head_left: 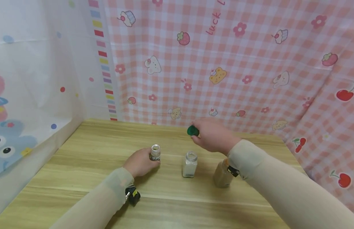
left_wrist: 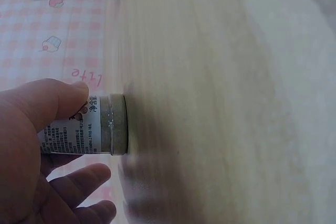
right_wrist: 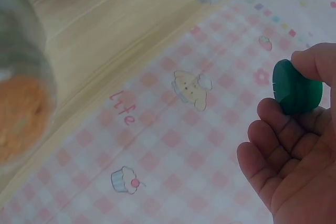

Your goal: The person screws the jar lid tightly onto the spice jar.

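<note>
My left hand (head_left: pixel 141 162) grips a small labelled spice jar (head_left: pixel 155 154) between thumb and fingers; its mouth is uncovered. In the left wrist view the jar's base (left_wrist: pixel 118 124) is at or close to the wood, and greyish-brown contents show below the label. Above and behind the middle jar, my right hand (head_left: pixel 212 135) pinches a green cap (right_wrist: pixel 297 87) between thumb and fingers. A lidless glass jar (head_left: pixel 190 165) of white contents stands upright between the hands. Under my right wrist is a larger jar (head_left: pixel 221 176) with brownish contents, its top partly hidden by the sleeve.
Everything stands on a wood-grain table (head_left: pixel 177 210). A pink checked cloth (head_left: pixel 237 63) hangs along the back and right, with a white patterned sheet (head_left: pixel 45 63) at the left. Small black wrist cameras (head_left: pixel 132 195) hang under both wrists.
</note>
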`<state>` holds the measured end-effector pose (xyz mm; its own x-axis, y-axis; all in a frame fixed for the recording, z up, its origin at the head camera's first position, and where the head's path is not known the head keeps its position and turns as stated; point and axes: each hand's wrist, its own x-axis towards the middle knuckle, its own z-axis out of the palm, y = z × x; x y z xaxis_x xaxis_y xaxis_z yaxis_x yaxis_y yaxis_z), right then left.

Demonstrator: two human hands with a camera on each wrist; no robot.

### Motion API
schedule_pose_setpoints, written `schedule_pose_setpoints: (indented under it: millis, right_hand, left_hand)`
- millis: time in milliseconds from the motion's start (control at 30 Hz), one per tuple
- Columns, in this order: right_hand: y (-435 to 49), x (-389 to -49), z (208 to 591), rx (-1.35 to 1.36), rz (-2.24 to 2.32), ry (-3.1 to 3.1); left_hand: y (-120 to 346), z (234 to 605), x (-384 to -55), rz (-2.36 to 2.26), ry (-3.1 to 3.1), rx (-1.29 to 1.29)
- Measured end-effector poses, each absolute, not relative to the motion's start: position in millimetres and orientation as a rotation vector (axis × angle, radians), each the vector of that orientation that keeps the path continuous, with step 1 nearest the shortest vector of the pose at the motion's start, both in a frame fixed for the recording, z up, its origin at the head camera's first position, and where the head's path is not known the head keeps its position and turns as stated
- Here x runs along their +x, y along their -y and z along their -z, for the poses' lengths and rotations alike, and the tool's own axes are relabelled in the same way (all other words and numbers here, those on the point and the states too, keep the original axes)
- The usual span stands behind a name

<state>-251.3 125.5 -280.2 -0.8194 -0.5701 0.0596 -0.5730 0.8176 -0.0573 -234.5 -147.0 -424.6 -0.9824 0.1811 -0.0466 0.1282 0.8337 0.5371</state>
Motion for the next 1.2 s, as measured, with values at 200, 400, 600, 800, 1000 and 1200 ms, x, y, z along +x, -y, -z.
schedule_pose_setpoints:
  millis: [200, 400, 600, 800, 1000, 1200]
  right_hand:
    - [-111, -249, 282, 0.932, -0.122, 3.006]
    - [-96, -247, 287, 0.939, -0.089, 3.032]
    - [-83, -246, 294, 0.953, -0.028, 3.022]
    - [-73, -247, 302, 0.98, 0.019, 3.02]
    - [-62, -247, 312, 1.019, 0.079, 3.008]
    - [-53, -248, 321, 1.039, 0.073, 3.024]
  left_hand:
    - [147, 425, -236, -0.844, -2.917, 0.248]
    - [146, 425, -237, -0.854, -2.903, 0.222]
    - [146, 424, -237, -0.865, -2.898, 0.224]
    - [146, 424, -237, -0.874, -2.892, 0.235]
    - [146, 425, -236, -0.884, -2.891, 0.235]
    - [147, 427, -236, -0.886, -2.883, 0.234]
